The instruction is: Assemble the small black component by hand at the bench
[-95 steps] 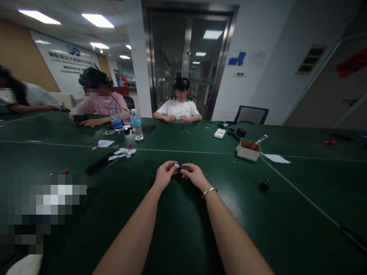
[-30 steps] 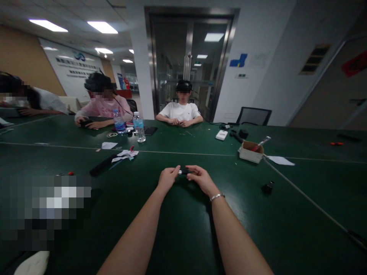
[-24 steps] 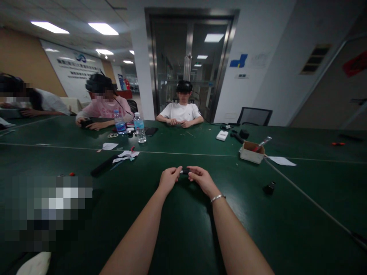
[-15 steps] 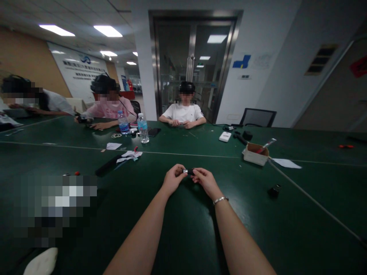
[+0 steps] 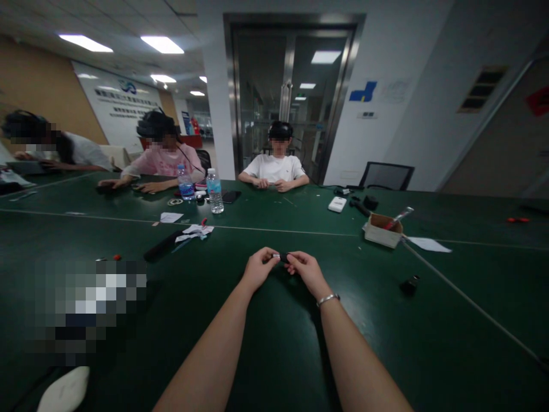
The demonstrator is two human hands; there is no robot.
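Note:
Between my two hands, above the green table, is a small stubby black and silver piece (image 5: 283,258); its exact kind is too small to tell. My left hand (image 5: 259,269) pinches the silver end between thumb and fingers. On the black end, my right hand (image 5: 305,270) is closed in a similar pinch, with a silver bracelet on that wrist. The fingertips hide part of both ends. Right of my hands, a small black object (image 5: 410,285) with a shiny top rests on the table.
A small open box (image 5: 383,234) holding a red item stands at right, beside white paper (image 5: 429,245). At left lie a long black object (image 5: 163,246) and crumpled paper (image 5: 195,231). Water bottles (image 5: 215,191) stand farther back. A white mouse-shaped object (image 5: 64,392) lies near left. Several people sit across the table.
My hands stay almost in place, still holding the piece, which looks slightly turned. The person in pink has lowered a dark object to the table at left. The view has shifted slightly.

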